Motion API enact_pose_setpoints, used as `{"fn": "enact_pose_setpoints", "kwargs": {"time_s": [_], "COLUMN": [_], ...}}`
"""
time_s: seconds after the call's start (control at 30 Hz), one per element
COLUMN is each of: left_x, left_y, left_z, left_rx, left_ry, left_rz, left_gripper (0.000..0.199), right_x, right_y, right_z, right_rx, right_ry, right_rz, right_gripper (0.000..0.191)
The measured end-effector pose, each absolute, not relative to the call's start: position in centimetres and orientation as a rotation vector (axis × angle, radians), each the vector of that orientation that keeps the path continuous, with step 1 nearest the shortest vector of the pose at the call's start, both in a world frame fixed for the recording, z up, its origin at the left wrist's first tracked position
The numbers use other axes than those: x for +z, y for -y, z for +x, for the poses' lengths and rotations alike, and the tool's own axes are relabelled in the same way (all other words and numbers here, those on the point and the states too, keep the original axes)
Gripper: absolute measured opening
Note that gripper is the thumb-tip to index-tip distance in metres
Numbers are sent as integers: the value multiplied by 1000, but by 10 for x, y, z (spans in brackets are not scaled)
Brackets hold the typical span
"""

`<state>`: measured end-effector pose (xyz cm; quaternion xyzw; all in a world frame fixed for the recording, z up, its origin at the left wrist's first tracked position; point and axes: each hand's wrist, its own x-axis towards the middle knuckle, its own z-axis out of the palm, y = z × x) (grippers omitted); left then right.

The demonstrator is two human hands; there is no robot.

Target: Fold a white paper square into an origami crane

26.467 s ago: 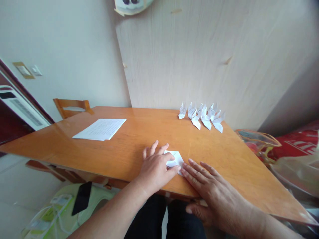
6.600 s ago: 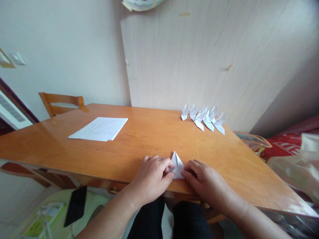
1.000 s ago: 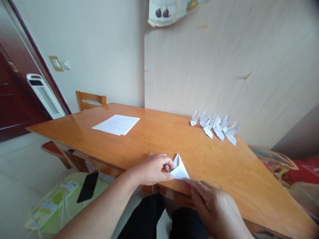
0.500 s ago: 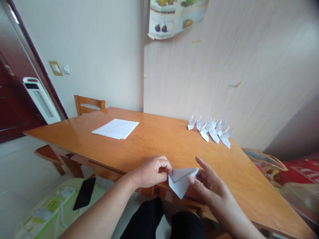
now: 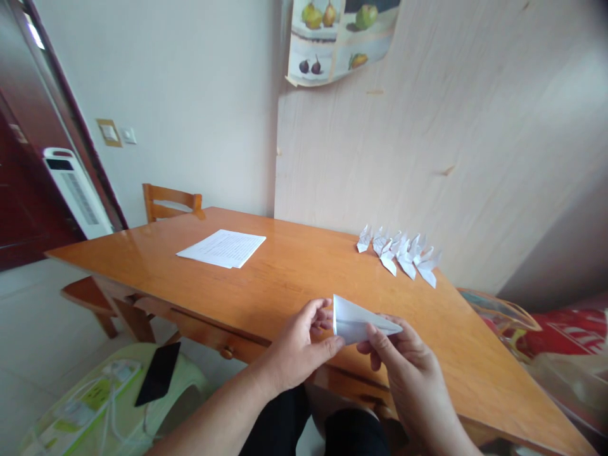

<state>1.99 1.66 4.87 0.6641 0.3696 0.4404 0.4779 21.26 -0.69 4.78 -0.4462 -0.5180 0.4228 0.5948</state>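
A folded sheet of white paper (image 5: 354, 316), narrowing to a point on the right, is held up above the table's front edge. My right hand (image 5: 413, 361) pinches its pointed end, thumb in front and fingers behind. At the wide left end, my left hand (image 5: 304, 345) has its thumb on the lower corner and its fingers curled by the edge. Part of the left fingers' contact is hidden behind the paper. Several folded paper cranes (image 5: 406, 256) stand grouped at the table's back right.
On the wooden table (image 5: 285, 272), a stack of printed sheets (image 5: 223, 248) lies left of centre. A pale green stool (image 5: 185, 380) at lower left bears a dark phone (image 5: 159, 373) and a power strip (image 5: 95, 399). Red bags (image 5: 570, 332) sit beyond the right edge.
The folded paper has been turned and raised; its point now faces right instead of down. My right hand has closed on that point, and my left thumb has moved to the lower corner.
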Motion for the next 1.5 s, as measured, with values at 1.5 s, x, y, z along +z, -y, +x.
{"fn": "enact_pose_setpoints", "kwargs": {"time_s": [1.5], "left_x": [48], "left_y": [-28], "left_z": [26], "left_rx": [756], "left_ry": [-1168], "left_rz": [2625], "left_gripper": [9], "right_x": [33], "right_y": [11], "right_z": [243], "right_rx": [118], "right_ry": [2272], "right_rz": [-1348], "right_gripper": [16]}}
